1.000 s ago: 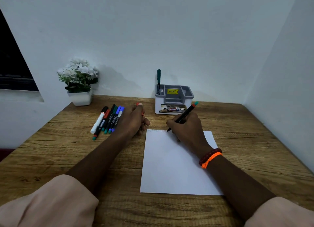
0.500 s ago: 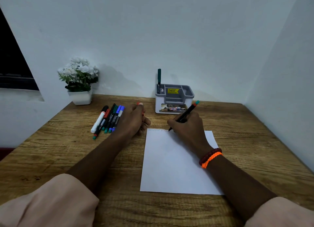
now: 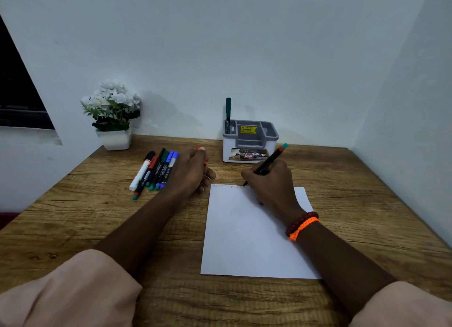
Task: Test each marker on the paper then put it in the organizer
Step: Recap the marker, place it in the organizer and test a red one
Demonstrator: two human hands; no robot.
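Gripping a black marker (image 3: 267,162), right hand (image 3: 271,182) sets its tip on the paper's (image 3: 247,233) top edge, centre frame. Left hand (image 3: 189,173) curls round an orange cap (image 3: 201,149). Organizer (image 3: 249,140) behind; spare markers (image 3: 156,171) left.

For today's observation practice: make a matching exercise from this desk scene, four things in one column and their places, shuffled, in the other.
Things:
1. flower pot
2. green marker
3. loose markers
4. black marker

Places:
A. gripped by the right hand, tip at the paper
B. far left corner of the desk
C. standing in the organizer
D. lying in a row left of the left hand

Pairs: 1-B, 2-C, 3-D, 4-A
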